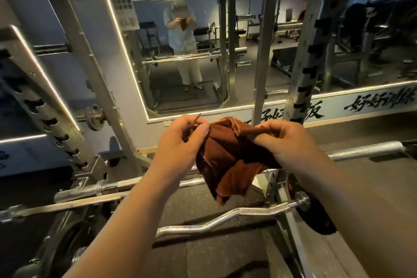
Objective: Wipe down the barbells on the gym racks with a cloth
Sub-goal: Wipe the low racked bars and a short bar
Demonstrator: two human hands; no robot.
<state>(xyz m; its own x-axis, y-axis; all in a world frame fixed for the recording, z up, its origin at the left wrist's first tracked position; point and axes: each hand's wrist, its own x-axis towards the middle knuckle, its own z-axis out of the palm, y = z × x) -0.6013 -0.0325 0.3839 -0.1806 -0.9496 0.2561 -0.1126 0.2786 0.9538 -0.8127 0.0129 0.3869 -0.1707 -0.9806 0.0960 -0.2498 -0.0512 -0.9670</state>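
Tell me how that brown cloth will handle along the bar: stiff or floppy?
Probably floppy: the cloth sags in folds below the left hand and right hand. Likely light: pinches alone hold it. It may bunch on the barbell.

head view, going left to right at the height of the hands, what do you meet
notched rack upright → left hand → brown cloth, pinched by both hands → right hand → barbell's right end

Head-worn camera looks forward and down over the barbell (363, 149) toward a mirror (246, 79)
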